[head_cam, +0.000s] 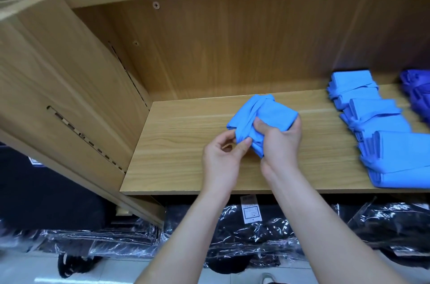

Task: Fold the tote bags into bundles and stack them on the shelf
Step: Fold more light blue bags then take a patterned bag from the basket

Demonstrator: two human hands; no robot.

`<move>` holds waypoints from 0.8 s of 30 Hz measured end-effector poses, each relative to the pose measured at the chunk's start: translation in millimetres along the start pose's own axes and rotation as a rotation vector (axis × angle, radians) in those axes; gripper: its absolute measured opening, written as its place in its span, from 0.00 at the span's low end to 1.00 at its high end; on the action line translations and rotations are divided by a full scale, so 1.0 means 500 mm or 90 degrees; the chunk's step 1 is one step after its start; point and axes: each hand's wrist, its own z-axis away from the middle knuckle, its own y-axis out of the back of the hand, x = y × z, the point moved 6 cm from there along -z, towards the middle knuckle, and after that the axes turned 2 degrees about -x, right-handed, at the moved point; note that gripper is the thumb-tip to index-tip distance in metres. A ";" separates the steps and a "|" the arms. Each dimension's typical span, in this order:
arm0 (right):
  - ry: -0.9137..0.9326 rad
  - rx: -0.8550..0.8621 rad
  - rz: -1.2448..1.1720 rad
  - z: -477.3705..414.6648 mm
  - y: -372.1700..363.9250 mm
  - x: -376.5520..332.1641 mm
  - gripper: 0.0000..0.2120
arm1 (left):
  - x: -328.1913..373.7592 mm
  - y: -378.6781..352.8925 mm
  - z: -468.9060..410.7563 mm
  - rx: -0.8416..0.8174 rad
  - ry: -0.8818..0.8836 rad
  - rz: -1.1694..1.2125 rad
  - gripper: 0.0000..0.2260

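Holding light-blue fabric tote bundle point(267, 112) over pale wood-grain shelf board point(176, 151).
Below: black plastic-wrapped packs point(256, 230) on white floor tiles point(28, 269). Left hand point(223, 158) pinching strap, right hand point(281, 144) gripping bundle mid-shelf. Right: row of folded blue bundles point(374, 109), dark purple bundle point(416, 88) beyond.

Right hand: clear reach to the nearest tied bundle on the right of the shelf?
Probably yes. Bare shelf lies between the right hand and that bundle. But its fingers grip the tote bag being folded, so it must let go first.
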 end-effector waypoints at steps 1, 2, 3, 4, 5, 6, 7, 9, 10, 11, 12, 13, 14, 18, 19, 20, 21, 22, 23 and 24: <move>0.037 0.002 0.032 0.002 0.003 -0.005 0.20 | -0.001 -0.004 0.002 -0.020 0.004 -0.028 0.08; 0.091 -0.007 0.089 0.004 0.004 -0.015 0.21 | -0.001 -0.006 0.003 -0.037 -0.004 -0.064 0.08; 0.155 -0.026 0.167 0.007 0.002 -0.025 0.22 | 0.005 -0.007 0.004 -0.047 -0.031 -0.118 0.06; 0.214 -0.049 0.257 0.010 -0.001 -0.034 0.24 | 0.015 -0.005 0.004 -0.049 -0.066 -0.180 0.05; 0.269 -0.076 0.346 0.015 -0.004 -0.043 0.24 | 0.027 -0.004 0.003 -0.047 -0.089 -0.228 0.03; 0.317 -0.105 0.423 0.018 -0.008 -0.048 0.24 | 0.034 -0.001 0.000 -0.046 -0.095 -0.248 0.03; 0.354 -0.141 0.482 0.020 -0.011 -0.051 0.23 | 0.040 0.003 -0.005 -0.053 -0.073 -0.220 0.03; 0.391 -0.214 0.575 0.023 -0.016 -0.043 0.21 | 0.045 0.007 -0.023 -0.074 0.023 -0.082 0.03; 0.403 -0.246 0.612 0.028 -0.016 -0.035 0.20 | 0.048 0.012 -0.033 -0.071 0.062 -0.034 0.04; 0.413 -0.270 0.645 0.034 -0.016 -0.028 0.20 | 0.052 0.017 -0.042 -0.064 0.088 -0.013 0.06; 0.425 -0.289 0.679 0.038 -0.017 -0.022 0.19 | 0.053 0.021 -0.050 -0.054 0.106 -0.001 0.07; 0.442 -0.304 0.720 0.043 -0.019 -0.018 0.19 | 0.055 0.023 -0.055 -0.049 0.116 0.001 0.08; 0.466 -0.312 0.764 0.046 -0.022 -0.015 0.19 | 0.055 0.021 -0.058 -0.050 0.118 -0.010 0.08; 0.486 -0.271 0.824 0.045 -0.021 -0.017 0.19 | 0.069 0.006 -0.057 -0.090 0.007 -0.128 0.07; 0.465 -0.261 0.794 0.041 -0.019 -0.017 0.19 | 0.073 0.003 -0.052 -0.100 -0.033 -0.148 0.07; 0.427 -0.253 0.739 0.036 -0.015 -0.015 0.19 | 0.072 0.001 -0.045 -0.104 -0.068 -0.170 0.08; 0.368 -0.241 0.663 0.028 -0.010 -0.014 0.19 | 0.070 -0.001 -0.036 -0.105 -0.098 -0.194 0.09; 0.299 -0.222 0.580 0.019 -0.004 -0.011 0.19 | 0.065 0.000 -0.028 -0.094 -0.118 -0.222 0.10; 0.239 -0.201 0.508 0.013 0.002 -0.008 0.18 | 0.057 0.005 -0.021 -0.072 -0.125 -0.233 0.10; 0.206 -0.184 0.453 0.011 0.006 -0.004 0.16 | 0.047 0.014 -0.020 -0.043 -0.113 -0.216 0.11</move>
